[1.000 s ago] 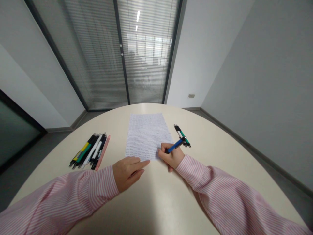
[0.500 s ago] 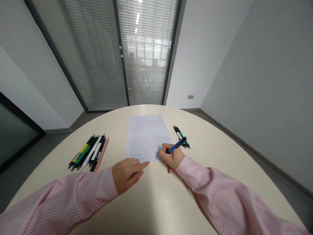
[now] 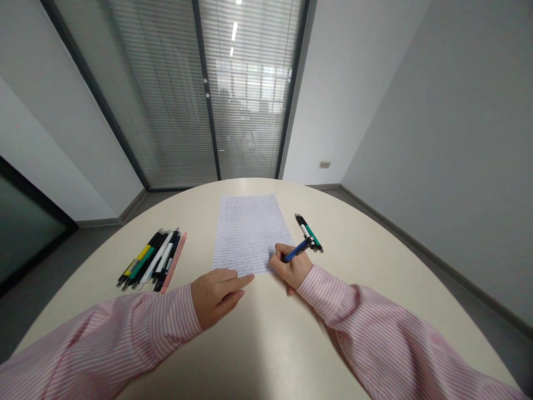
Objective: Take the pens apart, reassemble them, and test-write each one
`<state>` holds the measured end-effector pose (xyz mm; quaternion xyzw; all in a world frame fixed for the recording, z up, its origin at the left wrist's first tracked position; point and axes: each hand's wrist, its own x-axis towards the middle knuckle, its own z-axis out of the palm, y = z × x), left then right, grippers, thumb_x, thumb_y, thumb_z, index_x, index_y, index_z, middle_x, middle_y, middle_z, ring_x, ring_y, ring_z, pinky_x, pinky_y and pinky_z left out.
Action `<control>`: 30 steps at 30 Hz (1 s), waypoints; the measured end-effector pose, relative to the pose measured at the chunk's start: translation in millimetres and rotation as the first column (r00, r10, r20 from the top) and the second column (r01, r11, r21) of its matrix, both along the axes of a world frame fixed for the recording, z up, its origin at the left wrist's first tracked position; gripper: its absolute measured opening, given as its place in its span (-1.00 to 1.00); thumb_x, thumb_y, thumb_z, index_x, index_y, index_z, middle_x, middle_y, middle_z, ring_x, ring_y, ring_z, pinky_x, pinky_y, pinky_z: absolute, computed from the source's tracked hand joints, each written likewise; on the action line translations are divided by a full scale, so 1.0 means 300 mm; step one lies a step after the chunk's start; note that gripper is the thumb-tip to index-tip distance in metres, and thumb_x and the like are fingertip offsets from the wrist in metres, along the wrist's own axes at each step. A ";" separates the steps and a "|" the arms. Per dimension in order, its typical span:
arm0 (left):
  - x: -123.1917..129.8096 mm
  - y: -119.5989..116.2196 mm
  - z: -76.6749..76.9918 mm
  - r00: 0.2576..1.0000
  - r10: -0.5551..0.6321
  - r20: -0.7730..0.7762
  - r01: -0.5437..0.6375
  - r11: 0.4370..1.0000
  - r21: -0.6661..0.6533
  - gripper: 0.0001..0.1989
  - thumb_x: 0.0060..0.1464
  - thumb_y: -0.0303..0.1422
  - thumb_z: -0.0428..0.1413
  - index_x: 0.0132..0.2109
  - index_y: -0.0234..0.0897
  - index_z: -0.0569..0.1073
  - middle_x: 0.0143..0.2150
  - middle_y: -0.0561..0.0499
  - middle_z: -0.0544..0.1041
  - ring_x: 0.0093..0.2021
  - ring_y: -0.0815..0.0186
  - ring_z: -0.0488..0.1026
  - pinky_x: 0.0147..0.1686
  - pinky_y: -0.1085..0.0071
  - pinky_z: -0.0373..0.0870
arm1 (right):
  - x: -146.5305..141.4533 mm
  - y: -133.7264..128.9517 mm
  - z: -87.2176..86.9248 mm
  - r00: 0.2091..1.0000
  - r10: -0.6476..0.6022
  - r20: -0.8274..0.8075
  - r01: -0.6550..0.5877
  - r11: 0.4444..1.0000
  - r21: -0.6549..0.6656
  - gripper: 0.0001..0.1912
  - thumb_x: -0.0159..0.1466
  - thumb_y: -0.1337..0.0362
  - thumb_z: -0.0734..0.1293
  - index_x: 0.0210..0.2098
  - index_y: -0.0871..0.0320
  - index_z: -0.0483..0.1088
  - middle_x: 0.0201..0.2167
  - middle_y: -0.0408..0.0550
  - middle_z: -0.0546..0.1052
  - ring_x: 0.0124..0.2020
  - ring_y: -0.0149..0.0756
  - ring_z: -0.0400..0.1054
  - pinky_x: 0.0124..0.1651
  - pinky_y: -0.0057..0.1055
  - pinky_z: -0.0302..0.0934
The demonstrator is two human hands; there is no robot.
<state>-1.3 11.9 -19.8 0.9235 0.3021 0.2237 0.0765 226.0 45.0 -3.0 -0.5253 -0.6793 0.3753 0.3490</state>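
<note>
A sheet of paper (image 3: 253, 230) covered in close lines of writing lies on the pale round table (image 3: 258, 339). My left hand (image 3: 220, 294) rests flat at the sheet's lower left edge, fingers stretched out to the right. At the lower right corner of the paper, my right hand (image 3: 293, 266) grips a blue pen (image 3: 297, 250) with a black end. The pen slants up to the right, and its tip is hidden behind my fingers.
Left of the paper lies a bundle of several pens (image 3: 150, 261) in black, white, green and yellow, with a pink pen (image 3: 175, 261) along its right side. Other pens (image 3: 308, 233), one green and black, lie to the right, just beyond the blue pen. Glass with blinds stands behind.
The blue pen's upper end has swung slightly left and down, with my right hand shifting a touch left. My left hand and the paper look the same.
</note>
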 end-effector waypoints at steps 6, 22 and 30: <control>0.002 -0.003 0.009 0.999 0.004 0.032 -0.005 0.999 0.032 -0.66 0.23 -0.42 -0.15 0.07 -0.34 0.37 -0.39 -0.04 0.43 -0.37 0.32 0.35 -0.34 0.40 0.33 | 0.004 -0.027 0.041 0.906 -0.104 -0.411 0.030 0.983 -0.183 -0.62 0.09 0.02 0.34 -0.55 0.10 0.11 -0.81 -0.39 0.23 -0.94 -0.54 0.01 -0.91 -0.61 -0.13; -0.003 -0.010 0.013 0.999 0.011 0.039 -0.012 1.000 0.006 -0.66 0.20 -0.45 -0.11 0.09 -0.32 0.36 -0.39 -0.02 0.43 -0.38 0.31 0.36 -0.34 0.41 0.32 | -0.039 -0.045 0.043 0.243 -0.202 -0.949 -0.397 0.872 -0.287 -0.63 0.02 0.03 0.44 -0.32 0.18 0.43 -0.72 -0.31 0.21 -0.73 -0.59 -0.12 -0.63 -0.60 -0.08; 0.003 -0.011 0.025 1.000 0.006 0.030 -0.006 1.000 0.012 -0.67 0.20 -0.45 -0.12 0.07 -0.33 0.37 -0.40 -0.02 0.42 -0.38 0.31 0.35 -0.35 0.41 0.31 | -0.015 -0.053 0.066 0.173 -0.232 -0.957 -0.600 0.746 -0.289 -0.32 0.10 -0.32 0.07 -0.40 0.19 0.37 -0.68 -0.21 0.16 -0.65 -0.45 -0.05 -0.53 -0.49 -0.02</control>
